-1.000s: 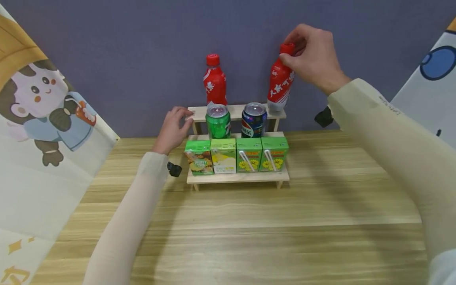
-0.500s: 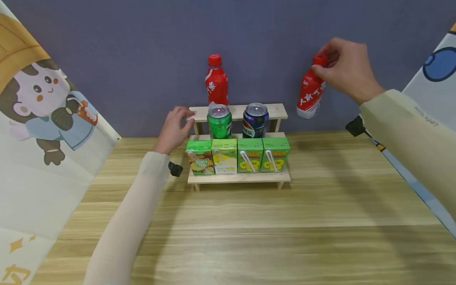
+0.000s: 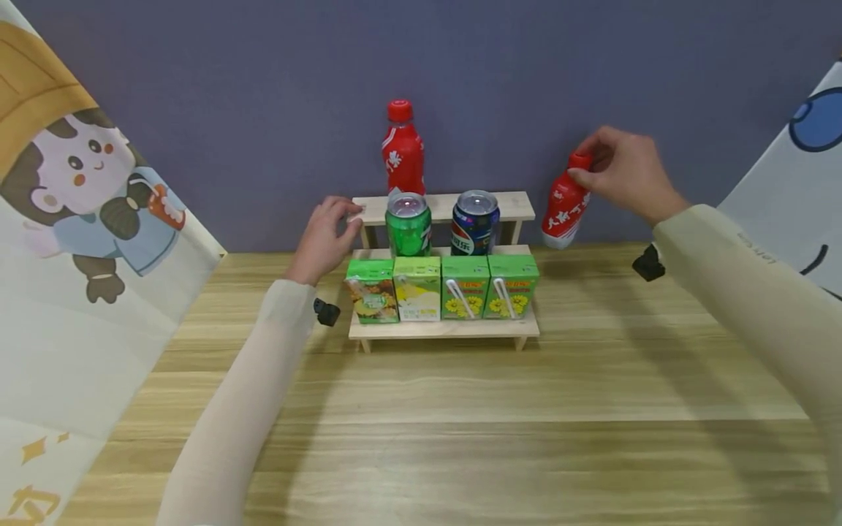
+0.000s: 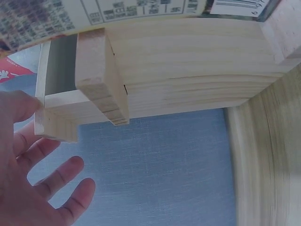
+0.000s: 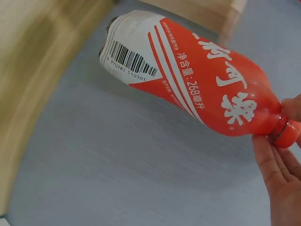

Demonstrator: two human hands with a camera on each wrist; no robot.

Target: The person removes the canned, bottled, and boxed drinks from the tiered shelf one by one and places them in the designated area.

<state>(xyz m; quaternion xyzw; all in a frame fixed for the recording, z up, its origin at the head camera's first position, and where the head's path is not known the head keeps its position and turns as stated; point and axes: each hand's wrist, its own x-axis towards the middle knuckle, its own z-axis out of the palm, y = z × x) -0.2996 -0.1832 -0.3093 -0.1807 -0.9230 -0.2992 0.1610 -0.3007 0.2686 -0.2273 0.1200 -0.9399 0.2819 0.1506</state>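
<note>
My right hand (image 3: 628, 175) pinches a red cola bottle (image 3: 564, 208) by its capped neck, right of a tiered wooden shelf (image 3: 444, 330). In the right wrist view the bottle (image 5: 188, 75) lies aslant, its pale base farthest from the fingers. The bottle hangs tilted above the table in the head view. My left hand (image 3: 324, 239) holds the left end of the shelf's top tier; the left wrist view shows thumb and index finger about the board end (image 4: 55, 125), other fingers spread. A second red cola bottle (image 3: 403, 157) stands on the top tier.
A green soda can (image 3: 408, 228) and a dark blue cola can (image 3: 474, 226) stand on the middle level. Several drink cartons (image 3: 417, 288) line the bottom tier. A grey-blue wall panel (image 3: 276, 109) rises behind the wooden table (image 3: 447, 438).
My right hand has lifted its cola bottle off the top tier, carried it right past the shelf's end, then lowered it toward the table. My left hand keeps its place.
</note>
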